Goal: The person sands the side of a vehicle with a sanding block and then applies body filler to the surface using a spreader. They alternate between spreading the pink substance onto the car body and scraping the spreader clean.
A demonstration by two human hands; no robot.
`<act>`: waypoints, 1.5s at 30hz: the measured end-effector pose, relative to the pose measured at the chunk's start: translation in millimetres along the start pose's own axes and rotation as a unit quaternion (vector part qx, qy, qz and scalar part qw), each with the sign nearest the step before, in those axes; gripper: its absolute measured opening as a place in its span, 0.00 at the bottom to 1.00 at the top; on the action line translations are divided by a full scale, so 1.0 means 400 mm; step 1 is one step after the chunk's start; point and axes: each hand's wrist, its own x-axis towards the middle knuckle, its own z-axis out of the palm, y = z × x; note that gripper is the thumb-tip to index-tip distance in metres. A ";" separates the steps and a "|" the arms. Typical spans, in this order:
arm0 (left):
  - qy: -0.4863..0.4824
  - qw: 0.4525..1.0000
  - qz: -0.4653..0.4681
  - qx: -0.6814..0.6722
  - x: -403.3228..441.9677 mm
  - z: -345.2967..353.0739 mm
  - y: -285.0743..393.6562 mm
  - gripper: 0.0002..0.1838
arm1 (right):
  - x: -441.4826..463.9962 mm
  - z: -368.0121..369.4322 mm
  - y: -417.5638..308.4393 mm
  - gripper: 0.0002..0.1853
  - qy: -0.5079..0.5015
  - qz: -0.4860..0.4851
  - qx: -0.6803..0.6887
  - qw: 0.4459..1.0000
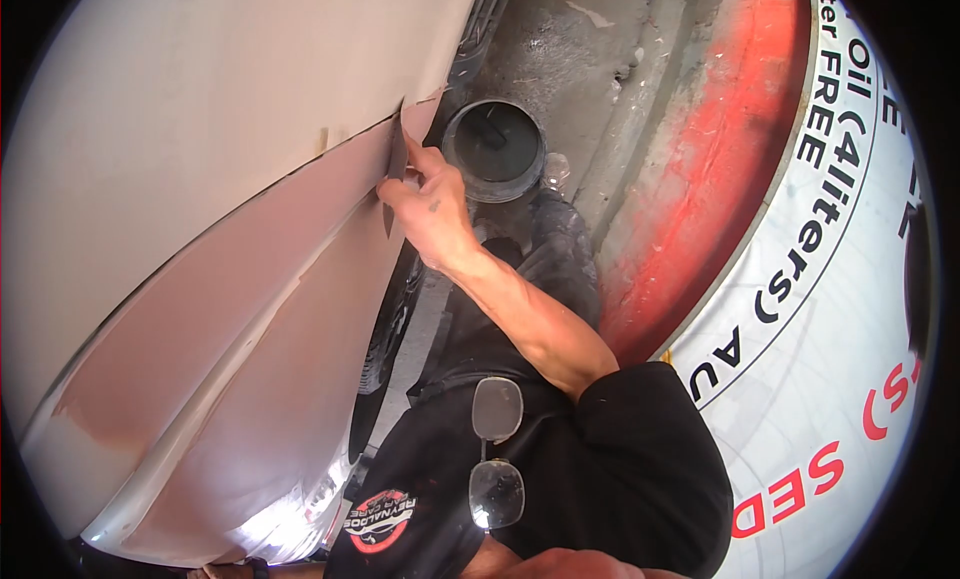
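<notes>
My right hand pinches a thin dark sheet of sandpaper between thumb and fingers. The sheet lies against a car body panel, near the end of a pinkish-brown band that runs between a dark panel gap and a raised crease. Paler beige paint surrounds this band. Only a sliver of my left hand shows at the bottom left edge, by the panel's lower end, with a dark band at the wrist; its fingers are mostly out of sight.
A round bucket of dark liquid stands on the wet concrete floor, close beyond my right hand. A red-painted ledge and a white printed banner line the right side. Eyeglasses hang on my black shirt.
</notes>
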 end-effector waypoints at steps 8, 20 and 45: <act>-0.004 1.000 0.003 -0.003 0.002 -0.003 0.004 0.04 | -0.031 0.024 -0.030 0.38 -0.007 -0.014 0.004 1.000; -0.021 1.000 0.003 0.000 0.005 0.017 0.031 0.03 | -0.063 0.052 -0.067 0.40 -0.008 -0.007 -0.002 1.000; -0.035 0.997 -0.033 0.054 0.046 0.115 0.074 0.04 | 0.413 -0.294 0.526 0.16 0.080 0.162 0.112 0.977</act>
